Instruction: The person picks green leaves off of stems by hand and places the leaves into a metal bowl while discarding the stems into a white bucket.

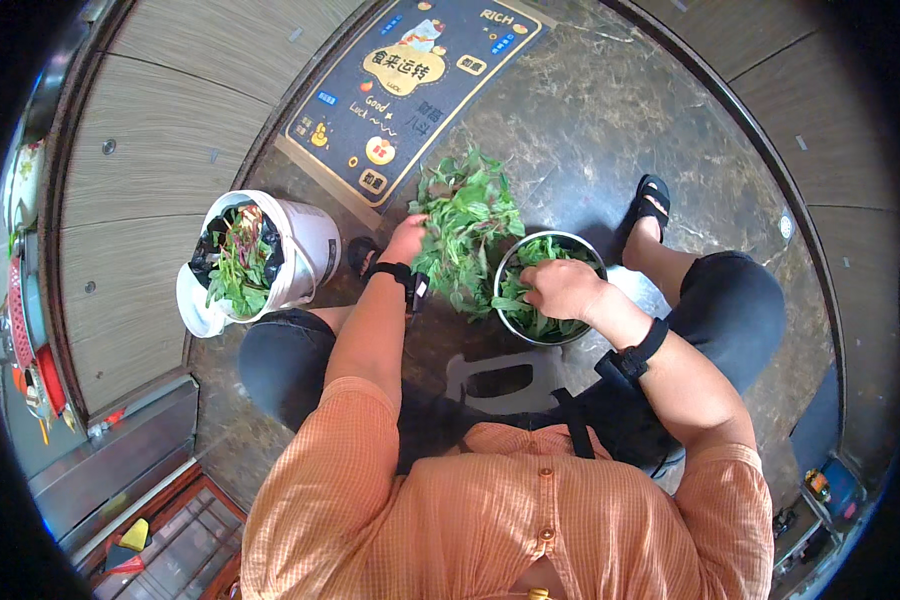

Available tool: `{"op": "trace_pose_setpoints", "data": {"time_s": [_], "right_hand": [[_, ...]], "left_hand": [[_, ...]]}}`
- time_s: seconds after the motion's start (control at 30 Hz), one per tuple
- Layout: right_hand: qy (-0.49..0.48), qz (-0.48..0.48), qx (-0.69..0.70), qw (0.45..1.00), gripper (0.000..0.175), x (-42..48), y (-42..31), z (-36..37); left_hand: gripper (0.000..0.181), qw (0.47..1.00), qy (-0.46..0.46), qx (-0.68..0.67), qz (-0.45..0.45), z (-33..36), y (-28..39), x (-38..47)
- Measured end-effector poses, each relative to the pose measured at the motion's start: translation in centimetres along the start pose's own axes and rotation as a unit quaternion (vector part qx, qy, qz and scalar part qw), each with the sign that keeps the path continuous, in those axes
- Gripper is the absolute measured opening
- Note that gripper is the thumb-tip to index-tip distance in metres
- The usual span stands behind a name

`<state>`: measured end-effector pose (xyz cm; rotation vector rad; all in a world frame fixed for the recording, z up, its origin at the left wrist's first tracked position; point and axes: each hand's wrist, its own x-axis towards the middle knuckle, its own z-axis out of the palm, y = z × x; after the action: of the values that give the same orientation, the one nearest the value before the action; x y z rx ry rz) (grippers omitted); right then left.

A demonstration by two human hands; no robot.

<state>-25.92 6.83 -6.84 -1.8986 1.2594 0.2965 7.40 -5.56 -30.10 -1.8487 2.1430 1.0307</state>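
A heap of leafy greens (469,217) with some purplish stems spreads in front of me. My left hand (407,238) is at its left edge; the leaves hide the fingertips, so their grip is unclear. To the right of the heap stands a round metal bowl (504,324) with loose green leaves (544,251) inside. Over the bowl, my right hand (562,286) has its fingers curled down around some leaves. A white plastic bucket (311,232) on the left has a black liner and holds stems and leafy scraps (244,274).
A dark printed mat (412,97) lies on the marbled floor (570,120) beyond the greens. Wood-grain cabinets (165,135) border the floor on both sides. A grey plastic stool edge (506,360) shows between my legs. My sandalled foot (649,214) is right of the bowl.
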Motion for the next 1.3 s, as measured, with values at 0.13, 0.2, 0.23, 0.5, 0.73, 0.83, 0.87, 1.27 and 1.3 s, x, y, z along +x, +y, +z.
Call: {"op": "trace_pose_setpoints", "data": {"time_s": [0.13, 0.2, 0.23, 0.5, 0.73, 0.83, 0.87, 1.27, 1.3], "right_hand": [[-0.008, 0.011, -0.023, 1.0, 0.031, 0.4, 0.8, 0.5], [-0.026, 0.038, -0.011, 0.999, 0.031, 0.0, 2.1, 0.8], [-0.023, 0.045, -0.009, 0.999, 0.031, -0.4, 2.2, 0.8], [-0.037, 0.038, -0.021, 0.998, 0.03, 0.2, 0.3, 0.2], [-0.04, 0.0, -0.043, 0.998, 0.033, 0.8, -0.5, 0.7], [-0.054, 0.031, -0.043, 0.997, 0.034, 1.0, 0.1, 1.3], [-0.049, 0.031, -0.031, 0.998, 0.034, 0.8, 0.5, 1.6], [-0.069, 0.026, -0.049, 0.996, 0.033, 2.0, 0.3, 1.9], [-0.07, 0.026, -0.049, 0.996, 0.033, 2.0, 0.1, 1.8]], "left_hand": [[0.03, 0.952, 0.175, -0.115, -0.222, 1.2, -0.9, -2.0], [0.027, 0.966, 0.13, -0.16, -0.158, 0.3, 2.7, -1.8], [0.024, 0.97, 0.094, -0.2, -0.102, -0.7, 4.5, -2.1], [0.029, 0.902, 0.046, -0.414, 0.112, -16.3, 23.6, -11.1], [0.025, 0.756, -0.073, -0.325, 0.564, -25.8, 31.8, -29.8], [0.035, 0.678, -0.126, -0.329, 0.645, -25.0, 31.9, -31.3], [0.039, 0.615, -0.111, -0.401, 0.67, -24.5, 32.2, -31.5], [0.023, 0.529, -0.173, -0.399, 0.729, -28.9, 31.1, -30.9], [0.027, 0.536, -0.166, -0.389, 0.731, -28.9, 31.1, -31.0]]}}
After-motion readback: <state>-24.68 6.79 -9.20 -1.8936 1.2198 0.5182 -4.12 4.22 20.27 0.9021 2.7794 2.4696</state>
